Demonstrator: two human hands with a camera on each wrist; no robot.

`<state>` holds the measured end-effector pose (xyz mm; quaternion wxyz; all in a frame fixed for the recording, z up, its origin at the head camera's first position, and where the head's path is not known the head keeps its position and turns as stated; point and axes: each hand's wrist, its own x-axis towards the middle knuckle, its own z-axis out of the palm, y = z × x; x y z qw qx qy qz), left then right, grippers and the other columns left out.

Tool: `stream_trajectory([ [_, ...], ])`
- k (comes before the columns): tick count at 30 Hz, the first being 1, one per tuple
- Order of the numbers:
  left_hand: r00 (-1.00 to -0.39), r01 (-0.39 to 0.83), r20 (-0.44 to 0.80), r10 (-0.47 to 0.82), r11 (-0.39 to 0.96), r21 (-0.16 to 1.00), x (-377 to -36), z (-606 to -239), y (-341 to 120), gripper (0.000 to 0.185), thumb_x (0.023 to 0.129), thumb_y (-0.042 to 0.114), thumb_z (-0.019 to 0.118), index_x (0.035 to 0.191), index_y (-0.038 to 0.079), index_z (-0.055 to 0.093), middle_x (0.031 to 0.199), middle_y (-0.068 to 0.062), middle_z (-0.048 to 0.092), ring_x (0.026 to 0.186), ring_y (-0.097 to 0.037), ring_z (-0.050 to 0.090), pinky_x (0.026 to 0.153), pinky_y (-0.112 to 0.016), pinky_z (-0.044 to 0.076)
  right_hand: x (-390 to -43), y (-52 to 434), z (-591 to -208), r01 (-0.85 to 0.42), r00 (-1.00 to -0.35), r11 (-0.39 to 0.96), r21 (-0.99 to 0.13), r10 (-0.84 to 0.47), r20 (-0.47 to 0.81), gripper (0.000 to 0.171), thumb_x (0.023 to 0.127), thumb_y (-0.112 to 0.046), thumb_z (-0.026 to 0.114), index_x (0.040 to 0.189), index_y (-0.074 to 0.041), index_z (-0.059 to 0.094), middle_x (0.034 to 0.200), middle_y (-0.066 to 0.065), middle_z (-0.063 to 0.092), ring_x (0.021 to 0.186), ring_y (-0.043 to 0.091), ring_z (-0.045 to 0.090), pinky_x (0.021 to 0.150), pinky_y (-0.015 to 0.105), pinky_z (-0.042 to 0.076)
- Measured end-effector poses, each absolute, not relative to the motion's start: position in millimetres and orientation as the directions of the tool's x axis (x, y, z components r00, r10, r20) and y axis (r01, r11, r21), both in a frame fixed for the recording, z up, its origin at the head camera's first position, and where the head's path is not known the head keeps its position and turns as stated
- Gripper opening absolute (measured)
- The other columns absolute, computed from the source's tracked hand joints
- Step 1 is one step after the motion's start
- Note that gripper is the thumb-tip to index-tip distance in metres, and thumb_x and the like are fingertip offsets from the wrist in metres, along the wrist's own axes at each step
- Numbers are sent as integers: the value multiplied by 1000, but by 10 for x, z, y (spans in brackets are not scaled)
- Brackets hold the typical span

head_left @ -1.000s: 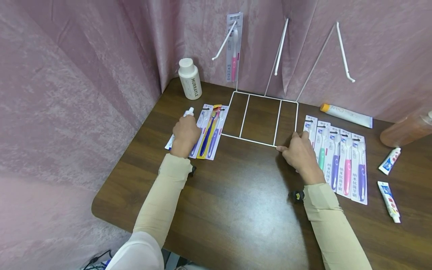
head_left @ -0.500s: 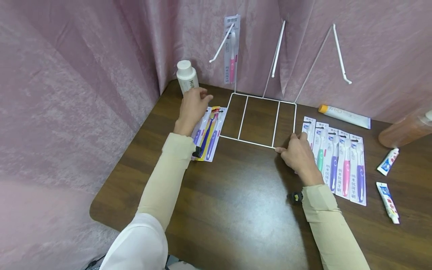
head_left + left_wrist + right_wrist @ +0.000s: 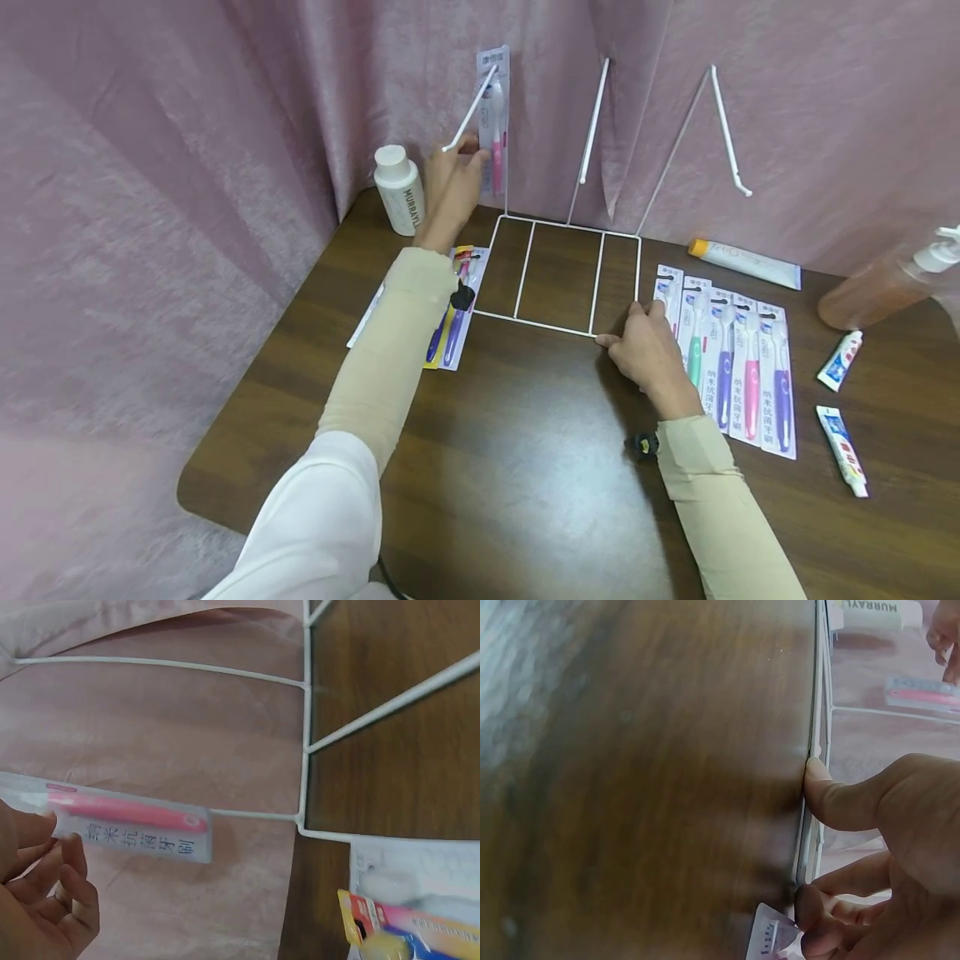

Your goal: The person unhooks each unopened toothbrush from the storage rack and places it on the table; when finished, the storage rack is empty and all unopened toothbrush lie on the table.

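A packaged pink toothbrush (image 3: 496, 121) hangs upright on the left hook of a white wire display rack (image 3: 555, 327). My left hand (image 3: 454, 185) is raised at the lower left edge of that package. In the left wrist view, my fingers lie loosely bent, and one fingertip overlaps the toothbrush package (image 3: 142, 817). My right hand (image 3: 648, 354) holds the front right corner of the rack's base on the table. The right wrist view has the thumb (image 3: 840, 799) pressed on the front wire and the other fingers bent at the corner.
Several packaged toothbrushes (image 3: 725, 367) lie right of the rack, and more toothbrush packs (image 3: 461, 325) lie left under my forearm. A white bottle (image 3: 399, 190), an orange-capped tube (image 3: 744, 263), small toothpaste tubes (image 3: 842, 450) and a pump bottle (image 3: 873, 292) surround them. Two other hooks (image 3: 595, 121) jut forward.
My left hand has left the small tube at the table's left, risen past the white bottle and reached the hanging toothbrush. My right hand stays on the rack corner. The head view has shifted slightly.
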<state>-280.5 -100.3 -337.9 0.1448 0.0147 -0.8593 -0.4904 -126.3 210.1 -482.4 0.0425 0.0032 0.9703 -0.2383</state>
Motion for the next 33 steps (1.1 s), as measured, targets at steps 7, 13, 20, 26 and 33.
stream_trajectory([
  [7,-957,113,208,-202,399,910,-2823,-3351,-1012,16,112,14,73,115,0,81,111,-9,78,95,-10,67,90,-21,54,-1251,2053,-4758,27,-996,887,-460,-15,-87,76,101,-35,87,144,21,57,141,43,51,115,63,67,98,72,57],
  [13,-968,107,198,-156,455,884,-2781,-3309,-1011,17,114,18,71,119,4,80,122,-13,82,105,-14,72,97,-24,56,-1258,2054,-4723,25,-996,885,-465,-18,-88,73,101,-34,87,141,21,58,142,43,51,115,63,67,99,72,58],
  [20,-985,137,171,-8,568,812,-2677,-3305,-1030,25,116,26,68,130,8,78,126,-7,78,109,-14,66,101,-26,53,-1270,2076,-4742,23,-996,886,-464,-21,-89,75,102,-34,86,143,21,57,141,43,50,115,63,66,98,72,57],
  [26,-980,199,152,129,594,779,-2451,-3446,-1216,27,111,18,68,125,-1,81,120,-17,81,106,-22,68,100,-34,55,-1283,2079,-4644,36,-995,882,-470,-14,-103,77,102,-35,85,145,22,56,143,44,48,119,65,65,100,72,57],
  [33,-989,119,44,140,591,798,-2110,-3712,-1652,26,106,14,69,119,-5,82,119,-26,81,104,-30,70,92,-40,55,-1301,2120,-4681,37,-996,884,-466,-8,-94,74,102,-33,85,142,22,56,141,43,49,113,64,66,95,72,57],
])
